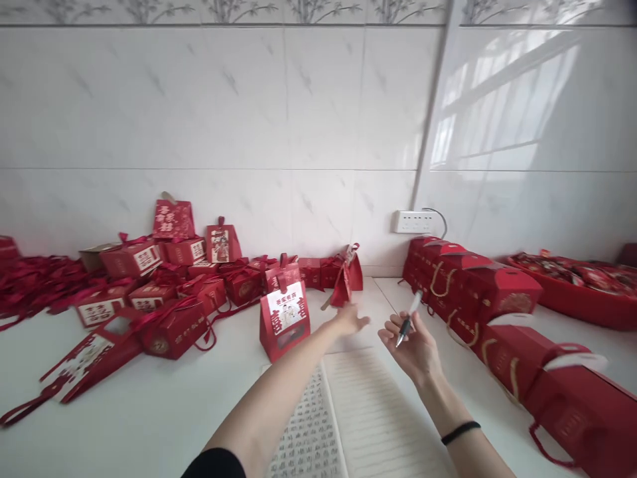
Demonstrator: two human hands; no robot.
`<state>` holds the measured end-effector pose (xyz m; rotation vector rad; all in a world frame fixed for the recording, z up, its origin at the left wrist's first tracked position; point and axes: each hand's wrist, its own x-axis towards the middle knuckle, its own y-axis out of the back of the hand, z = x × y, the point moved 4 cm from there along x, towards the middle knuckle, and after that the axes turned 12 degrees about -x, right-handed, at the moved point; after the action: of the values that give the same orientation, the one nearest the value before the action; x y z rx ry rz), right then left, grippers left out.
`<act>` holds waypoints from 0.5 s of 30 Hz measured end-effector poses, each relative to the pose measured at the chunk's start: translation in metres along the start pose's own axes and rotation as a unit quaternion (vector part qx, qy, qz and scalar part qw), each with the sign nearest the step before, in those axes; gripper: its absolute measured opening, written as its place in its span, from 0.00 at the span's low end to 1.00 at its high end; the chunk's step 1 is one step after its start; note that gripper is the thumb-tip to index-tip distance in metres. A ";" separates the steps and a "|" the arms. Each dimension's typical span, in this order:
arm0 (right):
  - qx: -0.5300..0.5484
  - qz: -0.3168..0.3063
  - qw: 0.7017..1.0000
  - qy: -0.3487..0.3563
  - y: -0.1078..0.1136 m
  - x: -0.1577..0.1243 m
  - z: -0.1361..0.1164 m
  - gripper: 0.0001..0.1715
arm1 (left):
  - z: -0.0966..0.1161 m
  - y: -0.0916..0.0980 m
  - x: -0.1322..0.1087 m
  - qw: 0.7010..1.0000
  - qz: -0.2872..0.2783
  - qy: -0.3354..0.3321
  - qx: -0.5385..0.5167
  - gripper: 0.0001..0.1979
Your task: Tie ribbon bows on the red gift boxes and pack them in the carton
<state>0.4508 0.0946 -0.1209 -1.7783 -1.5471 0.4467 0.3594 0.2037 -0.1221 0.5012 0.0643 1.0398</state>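
Note:
My right hand (414,348) is raised, palm up, above the right side of an open notebook (381,411), with its fingers closed round a black and clear pen (409,320). Beyond the notebook's top edge my left hand (348,320) reaches forward, blurred by motion, close to a small red box (347,275) that leans near the wall. What its fingers do is too smeared to tell. The left page bears dense handwriting, and the right page shows ruled lines. A red gift box with a white printed front (286,315) stands upright left of my left forearm.
Several red boxes with ribbons (174,328) crowd the left side, beside a heap of dark red ribbon (42,282). Larger red boxes with rope handles (512,358) line the right. Behind them lies a filled red tray (577,302). A power strip (415,222) is on the tiled wall.

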 end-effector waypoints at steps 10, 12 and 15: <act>-0.033 0.021 0.998 -0.052 0.007 -0.002 0.009 0.19 | 0.049 0.094 -0.136 0.867 0.214 -0.439 0.100 0.15; -0.035 0.018 0.997 -0.059 0.003 -0.004 0.012 0.19 | 0.034 0.122 -0.152 0.841 0.317 -0.420 0.126 0.20; -0.057 0.043 0.995 -0.073 0.000 -0.006 0.019 0.20 | -0.003 0.156 -0.147 0.899 0.380 -0.205 0.076 0.28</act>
<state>0.4366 0.0948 -0.1347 -1.9427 -1.6298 0.5507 0.1564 0.1445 -0.0846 0.9177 -0.4653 1.6762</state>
